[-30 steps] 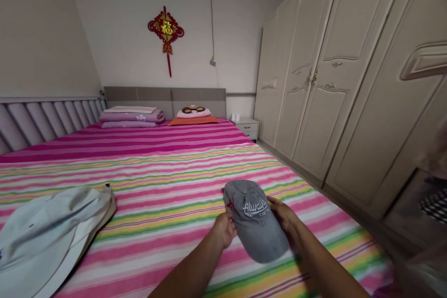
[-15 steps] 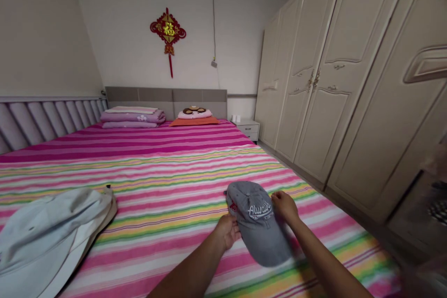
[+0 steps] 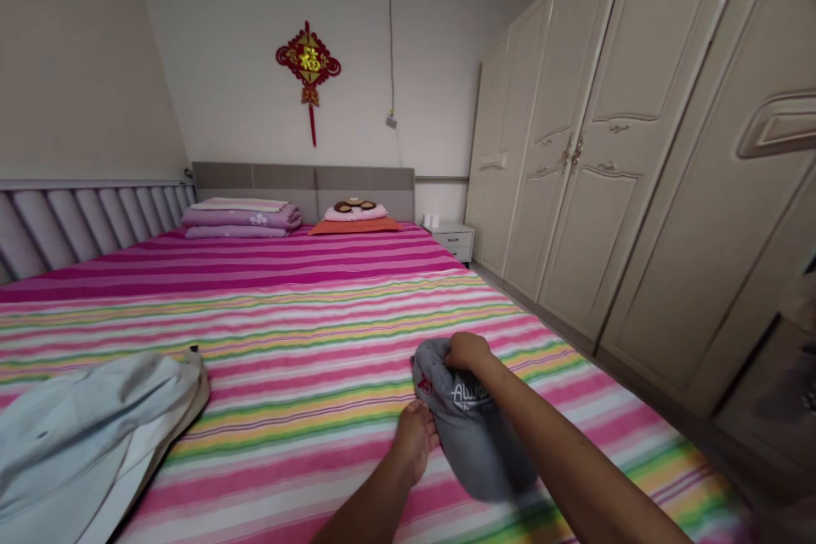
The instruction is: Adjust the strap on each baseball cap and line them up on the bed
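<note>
A grey baseball cap (image 3: 488,450) with white lettering, "Always" at its start, lies on the striped bed with its brim toward me. My right hand (image 3: 470,352) is closed on the top of its crown, which looks dented there. The right hand and forearm cover part of the lettering. At the cap's left edge, below a small red mark, is my left hand (image 3: 414,438), its fingers apart and the fingertips touching the cap's side. A pale, whitish cap (image 3: 95,416) rests farther left, cut off by the frame, with neither hand on it.
The striped bedsheet (image 3: 286,433) spreads under both caps. Folded purple bedding (image 3: 246,217) and an orange pillow (image 3: 355,226) lie by the headboard (image 3: 286,178). A white nightstand (image 3: 454,240) and a cream wardrobe (image 3: 574,212) stand along the right side.
My right hand has moved left from beside the grey cap onto its crown and closed there, denting it. My left hand stays at the cap's left edge.
</note>
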`<state>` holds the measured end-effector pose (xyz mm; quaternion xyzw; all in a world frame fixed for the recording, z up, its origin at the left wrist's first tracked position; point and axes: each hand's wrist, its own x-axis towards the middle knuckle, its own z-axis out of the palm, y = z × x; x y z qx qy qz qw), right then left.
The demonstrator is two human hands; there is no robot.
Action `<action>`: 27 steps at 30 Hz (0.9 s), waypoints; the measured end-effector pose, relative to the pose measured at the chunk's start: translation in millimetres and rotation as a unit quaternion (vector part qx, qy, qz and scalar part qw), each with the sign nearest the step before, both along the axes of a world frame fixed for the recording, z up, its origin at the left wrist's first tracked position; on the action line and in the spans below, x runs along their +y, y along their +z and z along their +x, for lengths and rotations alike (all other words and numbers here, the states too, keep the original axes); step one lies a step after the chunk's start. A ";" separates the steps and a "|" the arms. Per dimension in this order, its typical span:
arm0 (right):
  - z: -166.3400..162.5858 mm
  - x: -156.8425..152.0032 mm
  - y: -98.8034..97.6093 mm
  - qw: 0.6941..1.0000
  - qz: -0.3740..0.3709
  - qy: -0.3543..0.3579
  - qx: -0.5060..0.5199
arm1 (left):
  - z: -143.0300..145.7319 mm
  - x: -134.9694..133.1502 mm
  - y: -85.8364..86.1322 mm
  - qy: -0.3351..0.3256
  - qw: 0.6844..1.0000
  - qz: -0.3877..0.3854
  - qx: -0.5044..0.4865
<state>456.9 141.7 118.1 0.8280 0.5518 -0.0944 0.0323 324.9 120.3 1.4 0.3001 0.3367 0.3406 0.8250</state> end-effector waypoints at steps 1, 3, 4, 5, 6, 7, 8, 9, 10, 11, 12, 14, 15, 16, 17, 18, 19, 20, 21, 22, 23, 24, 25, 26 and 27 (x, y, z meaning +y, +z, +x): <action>-0.4 0.5 -0.8 1.000 -0.007 0.003 -0.004 | 0.3 0.2 -1.0 0.001 1.000 0.001 -0.001; -0.5 0.7 -1.7 1.000 -0.016 0.006 -0.010 | 0.8 0.5 -2.4 0.002 1.000 0.002 -0.002; -0.1 0.7 -1.7 1.000 -0.020 0.006 -0.011 | 0.9 0.7 -2.8 0.002 1.000 0.003 -0.004; 0.5 0.7 -1.4 1.000 -0.022 0.006 -0.012 | 0.9 0.8 -3.1 0.002 1.000 0.003 -0.005; 1.4 0.9 -0.7 1.000 -0.024 0.006 -0.012 | 0.8 0.8 -3.2 0.002 1.000 0.004 -0.006; 2.5 1.2 0.2 1.000 -0.025 0.006 -0.013 | 0.6 0.9 -3.2 0.001 1.000 0.004 -0.007; 3.6 1.6 1.4 1.000 -0.025 0.005 -0.013 | 0.5 0.8 -3.1 0.000 1.000 0.005 -0.008; 4.6 2.2 2.7 1.000 -0.024 0.004 -0.013 | 0.4 0.7 -2.9 -0.002 1.000 0.005 -0.008; 5.2 2.8 3.9 1.000 -0.023 0.003 -0.013 | 0.3 0.6 -2.6 -0.003 1.000 0.005 -0.007; 5.5 3.4 4.9 1.000 -0.023 0.002 -0.013 | 0.3 0.4 -2.4 -0.004 1.000 0.005 -0.006; 5.2 4.0 5.6 1.000 -0.023 0.002 -0.013 | 0.3 0.2 -2.1 -0.004 1.000 0.006 -0.006; 3.2 4.8 5.6 0.999 -0.028 0.006 -0.014 | 0.3 -0.3 -1.6 -0.004 1.000 0.008 -0.007; 1.6 5.1 4.8 0.999 -0.032 0.008 -0.016 | 0.3 -0.5 -1.3 -0.004 1.000 0.009 -0.007; -0.2 5.2 3.7 0.999 -0.036 0.011 -0.018 | 0.2 -0.7 -1.2 -0.004 1.000 0.010 -0.007; -1.9 5.3 2.3 0.999 -0.040 0.013 -0.020 | 0.1 -0.9 -1.0 -0.004 1.000 0.012 -0.008; -3.3 5.3 0.8 0.999 -0.043 0.015 -0.022 | 0.0 -0.9 -1.0 -0.004 1.000 0.013 -0.008; -4.3 5.2 -0.6 0.999 -0.046 0.017 -0.023 | 0.0 -0.9 -1.1 -0.005 1.000 0.013 -0.009; -4.6 5.0 -1.7 0.998 -0.048 0.018 -0.025 | 0.0 -0.7 -1.2 -0.006 1.000 0.014 -0.010; -4.4 4.9 -2.2 0.998 -0.050 0.020 -0.026 | 0.1 -0.5 -1.5 -0.006 1.000 0.014 -0.010; -3.6 4.7 -2.2 0.998 -0.052 0.021 -0.027 | 0.2 -0.3 -1.9 -0.007 1.000 0.013 -0.011; -2.4 4.5 -1.5 0.998 -0.052 0.022 -0.029 | 0.4 0.0 -2.3 -0.007 1.000 0.012 -0.011; -1.0 4.3 -0.1 0.998 -0.051 0.021 -0.031 | 0.5 0.2 -2.7 -0.006 1.000 0.011 -0.011; 0.7 4.2 2.0 0.998 -0.048 0.020 -0.033 | 0.7 0.4 -3.1 -0.006 1.000 0.010 -0.012; 2.3 4.1 4.5 0.998 -0.044 0.018 -0.035 | 0.8 0.5 -3.5 -0.006 1.000 0.009 -0.012; 3.9 4.2 7.4 0.998 -0.038 0.016 -0.037 | 0.8 0.6 -3.8 -0.006 1.000 0.008 -0.012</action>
